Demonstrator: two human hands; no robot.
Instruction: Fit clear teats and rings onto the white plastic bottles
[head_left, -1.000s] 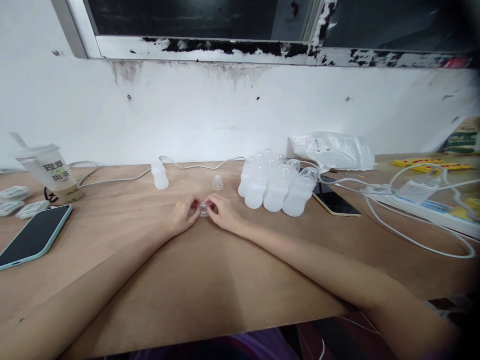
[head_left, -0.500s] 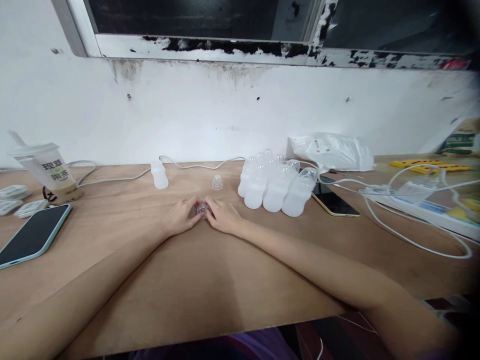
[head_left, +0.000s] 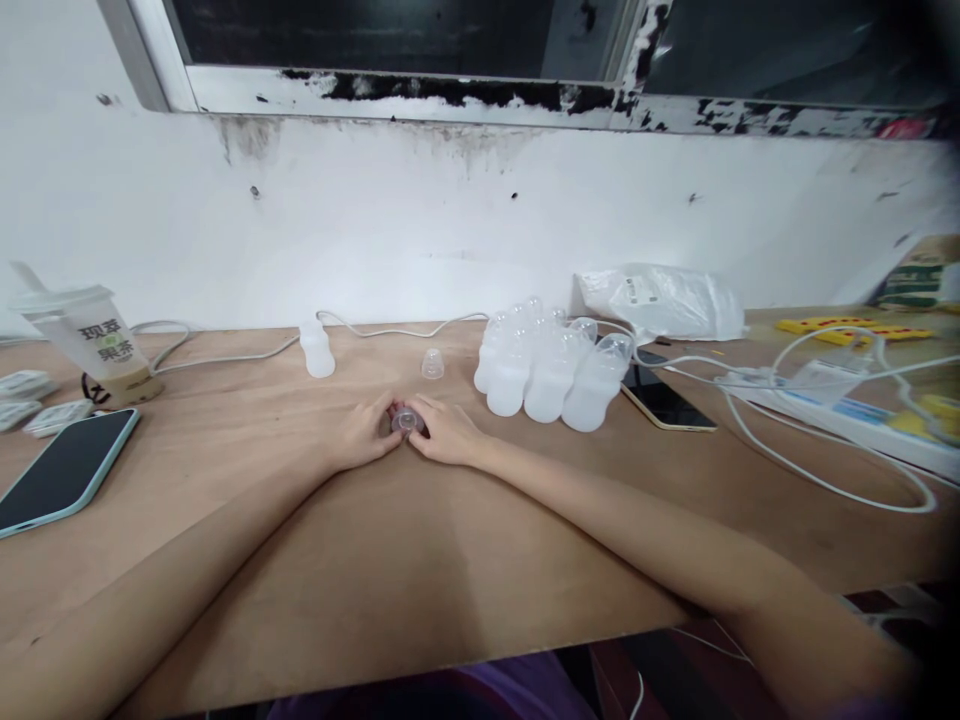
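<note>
Near the middle of the table, my left hand (head_left: 370, 432) and my right hand (head_left: 444, 430) close in from both sides on a small, clear, round bottle nipple (head_left: 407, 420). Fingers curl around its far side, and the thumbs sit at its near edge, a little apart. Its lower part is too small to make out. Just beyond the hands a clear dome cap (head_left: 433, 364) stands on the table. One frosted white baby bottle (head_left: 318, 350) without a cap stands to the left. On the right, several similar bottles (head_left: 551, 372) with clear domed tops stand in a cluster.
Far left are a drink cup (head_left: 97, 345) with a straw, small white packs (head_left: 58, 417) and a phone (head_left: 71, 470). A second phone (head_left: 667, 398), a plastic bag (head_left: 664, 303), a power strip (head_left: 840, 410) and looping white cables (head_left: 795, 478) occupy the right side.
My thumbs have moved slightly apart, and more of the clear nipple's top shows between them. Both hands stay in place around it. The other things have not moved.
</note>
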